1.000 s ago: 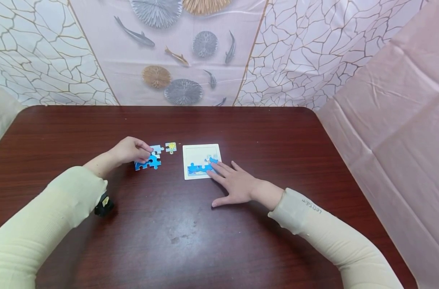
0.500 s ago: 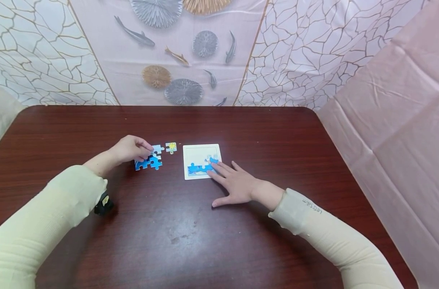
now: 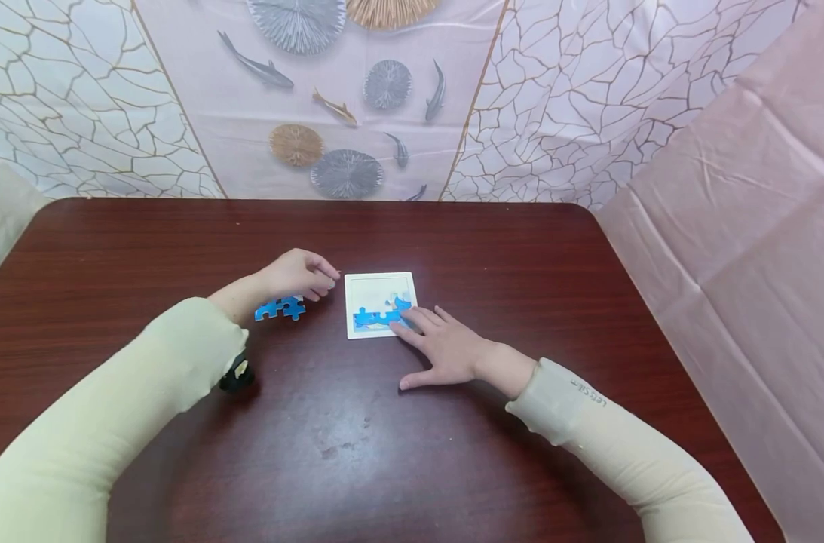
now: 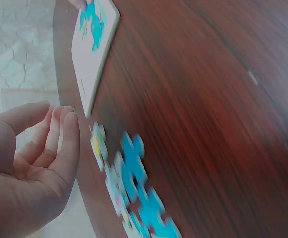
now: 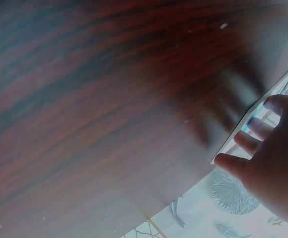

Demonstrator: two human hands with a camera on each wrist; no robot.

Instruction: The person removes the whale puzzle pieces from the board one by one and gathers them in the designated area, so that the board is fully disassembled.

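My left hand (image 3: pixel 299 275) is above the loose puzzle pieces (image 3: pixel 280 308), with fingers loosely bent. A gap shows between thumb and fingertips in the left wrist view, with nothing held there. Just beyond these fingertips lies a piece with a yellow sun (image 4: pixel 97 146), hidden under the hand in the head view. Blue pieces (image 4: pixel 143 198) trail behind it. A square white puzzle tray (image 3: pixel 347 305) sits to the right, with joined blue pieces (image 3: pixel 374 320) along its lower part. My right hand (image 3: pixel 448 351) is spread, its straight fingertips on the tray's lower right corner.
Everything lies on a dark red-brown wooden table (image 3: pixel 384 452). A patterned cloth (image 3: pixel 249 136) hangs behind its far edge, and a plain pinkish cloth (image 3: pixel 737 226) stands along the right side. A black wrist device (image 3: pixel 237 373) hangs under the left sleeve.
My left hand has left the blue pieces and moved right, over the sun piece near the tray. My right hand stays in place on the tray.
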